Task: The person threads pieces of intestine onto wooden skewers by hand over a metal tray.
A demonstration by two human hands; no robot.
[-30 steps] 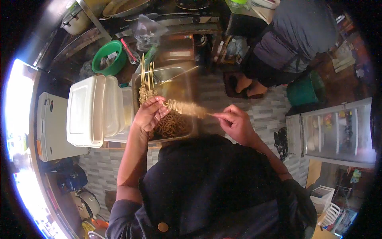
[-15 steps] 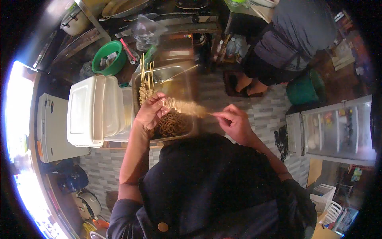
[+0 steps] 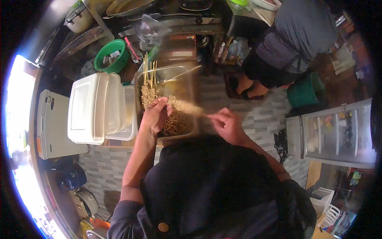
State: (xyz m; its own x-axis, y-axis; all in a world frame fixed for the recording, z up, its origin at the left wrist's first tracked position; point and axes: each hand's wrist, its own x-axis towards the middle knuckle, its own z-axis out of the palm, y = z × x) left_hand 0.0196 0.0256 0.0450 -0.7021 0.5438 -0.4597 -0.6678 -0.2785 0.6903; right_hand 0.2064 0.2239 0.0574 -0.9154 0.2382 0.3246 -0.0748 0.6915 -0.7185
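Observation:
A bamboo skewer threaded with folded tan strips, which look like intestine (image 3: 185,106), is held level over the pan and slightly blurred. My left hand (image 3: 155,115) is closed in a pinch at the strips' left end. At the other end, my right hand (image 3: 227,124) pinches the bare stick. Below lies a metal pan (image 3: 194,85) with a pile of loose brown strips (image 3: 175,124) in its near part. Several finished skewers (image 3: 149,93) lie along its left side, sticks pointing away. One bare stick (image 3: 181,74) rests across the far right corner.
Stacked white plastic tubs (image 3: 89,107) stand left of the pan. A green basin (image 3: 112,55) and a clear plastic bag (image 3: 149,30) are beyond it. Another person (image 3: 294,44) stands at the far right, near a green bucket (image 3: 304,91). A drawer unit (image 3: 338,133) is at right.
My right hand has shifted a little left and down, and the skewer tilts slightly more. My left hand stays at the strips' end. The whole view has shifted slightly.

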